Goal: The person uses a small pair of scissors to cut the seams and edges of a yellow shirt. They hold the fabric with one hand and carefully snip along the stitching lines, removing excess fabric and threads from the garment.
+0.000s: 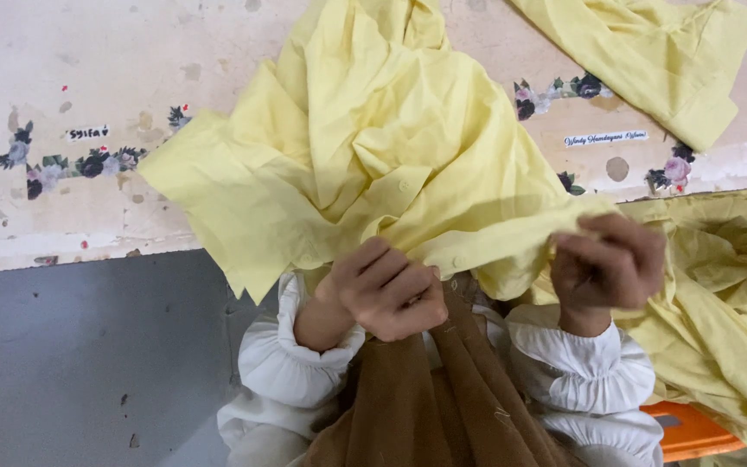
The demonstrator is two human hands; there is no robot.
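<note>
Pale, worn bench (88, 69) with little flower stickers carries a big yellow shirt (373, 138) that spills over its near edge. Both hands sit just past that edge. Left hand (388, 290) is curled tight on the shirt's hem, and right hand (609, 262) pinches the same hem beside it.

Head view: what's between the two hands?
A taut edge of the yellow shirt spans from the left hand to the right hand; brown cloth hangs below it. Head view shows it.
</note>
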